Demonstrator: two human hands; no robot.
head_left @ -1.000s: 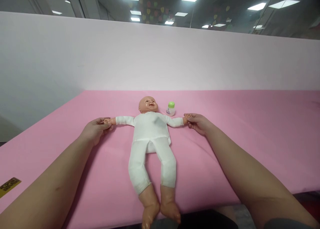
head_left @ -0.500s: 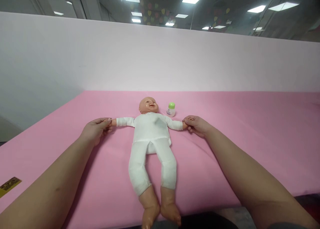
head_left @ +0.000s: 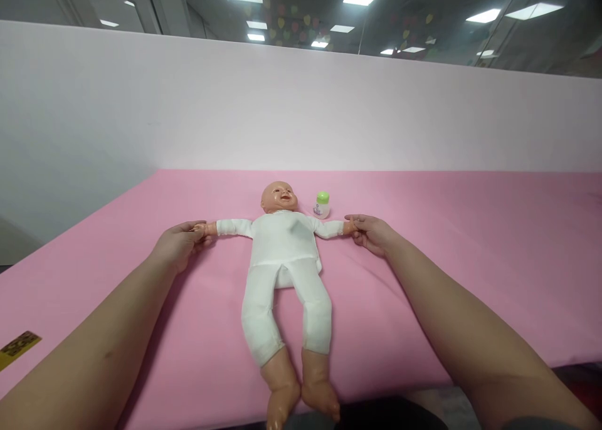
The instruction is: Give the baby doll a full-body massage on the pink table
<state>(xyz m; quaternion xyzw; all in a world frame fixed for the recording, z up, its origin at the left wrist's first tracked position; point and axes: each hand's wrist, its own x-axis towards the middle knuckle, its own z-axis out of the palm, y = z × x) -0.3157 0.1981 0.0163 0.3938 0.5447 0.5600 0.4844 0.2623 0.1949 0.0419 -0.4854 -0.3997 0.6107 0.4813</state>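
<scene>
Head view: left hand (head_left: 176, 245) fingers pinch one hand of the doll (head_left: 282, 254), right hand (head_left: 371, 232) fingers pinch the other; bottle (head_left: 322, 205) just beyond the right fingers.

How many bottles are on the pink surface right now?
1. The bottle, green-capped, stands upright beside the doll's head, just beyond the sleeve held by the right hand. None appears hidden.

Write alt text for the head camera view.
A person's left hand and right hand each grip a hand of a baby doll lying face up, arms spread, on a pink table. A small green-capped bottle stands beside its head.
</scene>
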